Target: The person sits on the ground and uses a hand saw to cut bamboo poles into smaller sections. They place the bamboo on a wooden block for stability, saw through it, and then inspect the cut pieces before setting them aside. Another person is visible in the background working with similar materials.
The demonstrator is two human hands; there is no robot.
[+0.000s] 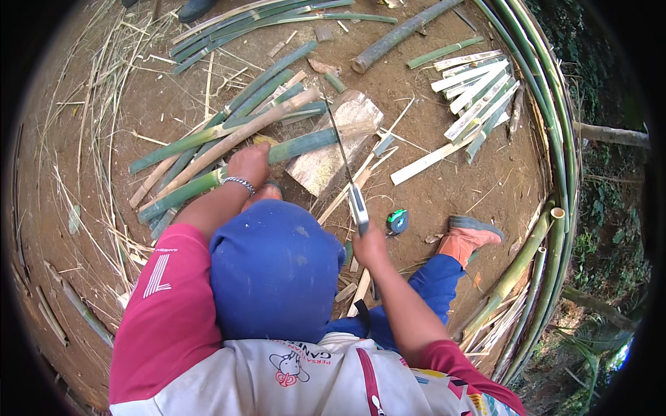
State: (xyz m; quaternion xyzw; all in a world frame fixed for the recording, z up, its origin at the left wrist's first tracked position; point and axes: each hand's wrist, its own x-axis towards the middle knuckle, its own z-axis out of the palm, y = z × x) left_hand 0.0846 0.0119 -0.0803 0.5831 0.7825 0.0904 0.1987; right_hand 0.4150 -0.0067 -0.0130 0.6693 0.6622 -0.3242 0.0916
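My left hand (250,165) is closed around a split length of green bamboo (304,144), pressing it down to the left of a pale wooden block (312,170). The far end of the bamboo lies across that block. In my right hand (370,247) is the grey and white handle of a hand saw (358,205). Its long thin blade points away from me and crosses over the bamboo near its right end. Whether the teeth touch the bamboo I cannot tell. More split bamboo strips (239,128) lie beside and beyond my left hand.
A green and black tape measure (397,221) lies right of my right hand. Short pale bamboo pieces (479,97) are piled at the far right. Long green poles (555,104) curve along the right edge. A thick bamboo pole (402,36) lies at the back. My bent knee (274,274) is between my arms.
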